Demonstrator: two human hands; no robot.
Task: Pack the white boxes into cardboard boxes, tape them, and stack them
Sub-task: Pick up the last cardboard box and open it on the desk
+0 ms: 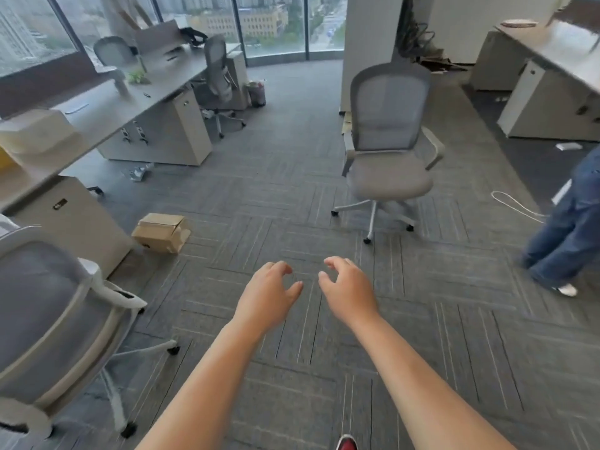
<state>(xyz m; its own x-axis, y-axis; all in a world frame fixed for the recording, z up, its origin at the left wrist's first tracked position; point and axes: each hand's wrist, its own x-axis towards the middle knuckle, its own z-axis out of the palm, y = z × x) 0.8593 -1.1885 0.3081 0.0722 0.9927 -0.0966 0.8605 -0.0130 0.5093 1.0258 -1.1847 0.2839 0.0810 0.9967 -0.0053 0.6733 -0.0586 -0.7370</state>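
Hands reach out over the grey carpet (292, 190) in the lower middle of the frame. The left hand (268, 295) and right hand (349, 292) hover side by side with a small gap between them, fingers loosely curled, gripping nothing. One cardboard box (160, 232) lies on the floor at middle left, its flaps loose. It is well apart from both hands, nearer the left one, and just beside a desk cabinet (71, 219). An office chair (389, 151) stands above the hands, right of centre. A person in jeans (565, 228) stands at the right edge.
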